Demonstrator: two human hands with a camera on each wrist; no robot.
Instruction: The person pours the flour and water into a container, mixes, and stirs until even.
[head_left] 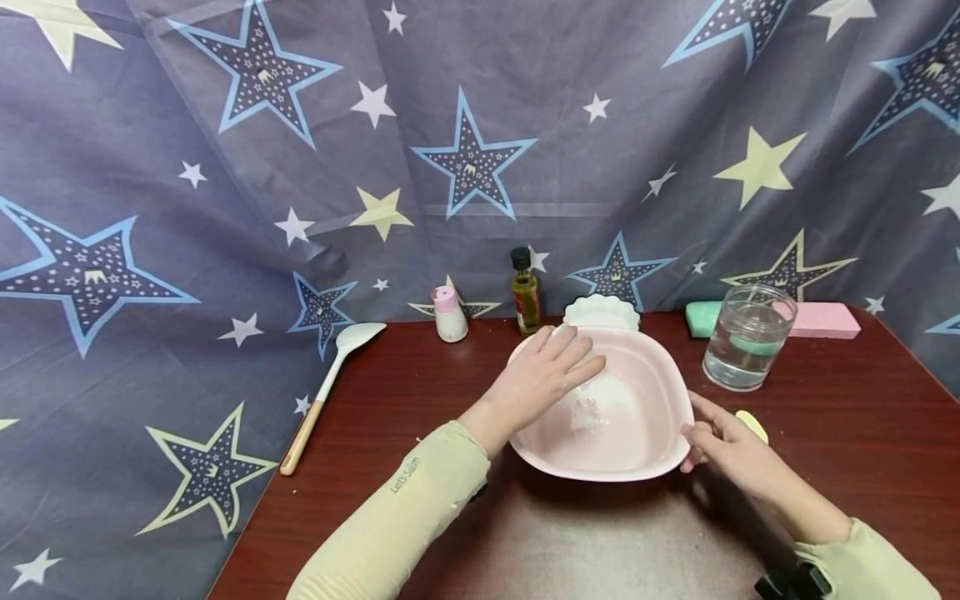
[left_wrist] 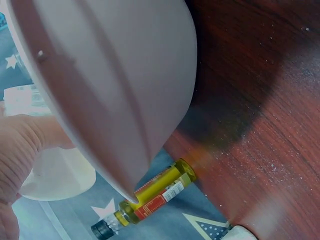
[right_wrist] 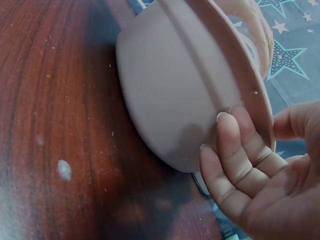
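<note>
A pale pink basin (head_left: 637, 417) stands at the middle of the table, with a whitish patch on its inner floor. My right hand (head_left: 731, 446) grips its right rim, thumb at the edge and fingers against the outer wall, as the right wrist view shows. Over the basin's far left side, my left hand (head_left: 551, 367) reaches across the rim. It appears to hold a small clear container (left_wrist: 25, 100), which the fingers mostly hide. Behind the basin is a white scalloped dish (head_left: 602, 311), and beside that a small oil bottle (head_left: 527, 296).
A pink-capped shaker (head_left: 450, 317) stands at the back. On the left lies a white spatula (head_left: 330, 383) with a wooden handle. At the right are a glass of water (head_left: 738, 358), a green block (head_left: 700, 319), a pink block (head_left: 828, 321) and a yellow item (head_left: 752, 425).
</note>
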